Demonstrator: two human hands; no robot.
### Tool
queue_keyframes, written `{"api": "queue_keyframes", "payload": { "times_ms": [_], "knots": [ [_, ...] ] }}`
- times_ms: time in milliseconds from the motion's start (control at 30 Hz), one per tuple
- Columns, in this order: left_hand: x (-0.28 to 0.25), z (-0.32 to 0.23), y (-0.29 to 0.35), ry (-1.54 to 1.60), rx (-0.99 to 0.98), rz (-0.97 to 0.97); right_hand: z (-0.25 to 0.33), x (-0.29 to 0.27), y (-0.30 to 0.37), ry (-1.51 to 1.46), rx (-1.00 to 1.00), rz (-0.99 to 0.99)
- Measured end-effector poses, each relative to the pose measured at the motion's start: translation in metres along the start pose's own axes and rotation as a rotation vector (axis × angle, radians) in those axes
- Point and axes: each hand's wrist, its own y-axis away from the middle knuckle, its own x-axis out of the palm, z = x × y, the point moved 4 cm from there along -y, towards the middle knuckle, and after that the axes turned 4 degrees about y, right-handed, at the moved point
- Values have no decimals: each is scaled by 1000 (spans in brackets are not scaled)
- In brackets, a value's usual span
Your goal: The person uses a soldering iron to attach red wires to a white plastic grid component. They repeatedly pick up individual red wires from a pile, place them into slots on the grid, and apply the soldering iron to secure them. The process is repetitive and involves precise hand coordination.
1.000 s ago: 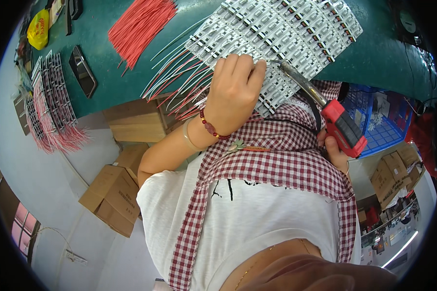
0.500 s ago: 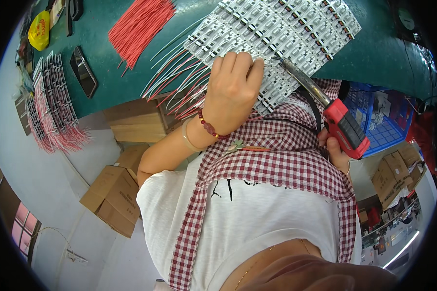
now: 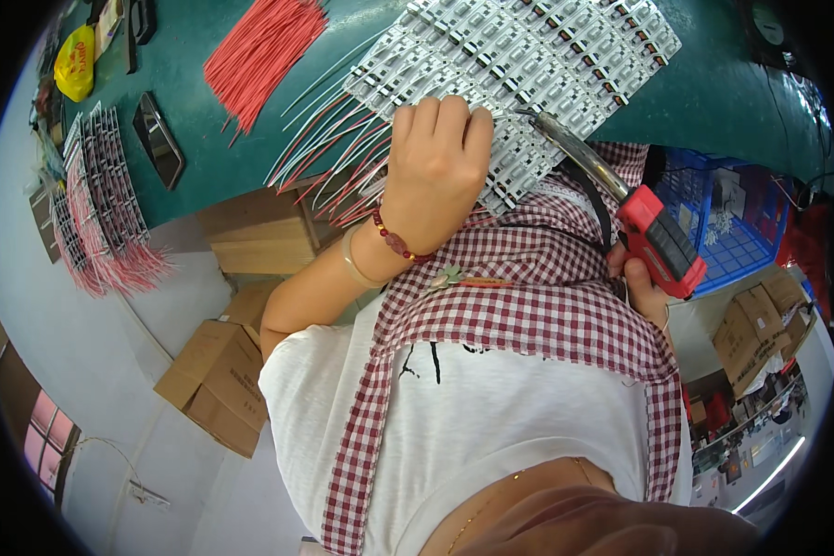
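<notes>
A panel of silvery-white circuit boards (image 3: 528, 65) lies tilted across the front edge of the green table, small components in rows on it. Red, white and grey wires (image 3: 329, 153) trail off its left side. My left hand (image 3: 438, 157) is over the panel's near part, fingers bent and closed; the fingertips and whatever they pinch are hidden. My right hand (image 3: 647, 285) grips a soldering gun (image 3: 663, 241) with a red and black handle, its fingers partly behind the handle. The gun's metal tip reaches onto the boards just right of my left hand.
A bundle of red wires (image 3: 261, 60), a phone (image 3: 159, 139) and a yellow packet (image 3: 74, 63) lie on the green table (image 3: 190, 111). At far left hang wired board panels (image 3: 107, 185). A blue basket (image 3: 737, 232) is at right; cardboard boxes (image 3: 218, 380) stand below.
The board panel and my left hand have shifted slightly left. The soldering gun has barely moved, its tip still at the boards.
</notes>
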Motion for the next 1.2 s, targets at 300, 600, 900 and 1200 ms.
{"api": "queue_keyframes", "payload": {
  "times_ms": [300,600,900,1200],
  "knots": [
    [-43,16,11,62,-74,160,-1,-1,-3,-36,-60,-7],
    [-109,42,36,-51,-405,-46,-7,-6,8,-1,69,17],
    [2,-10,12,244,3,-129,1,0,6,-14,27,22],
    [4,-10,10,249,1,-118,-10,-9,8,230,-125,-20]
  ]
}}
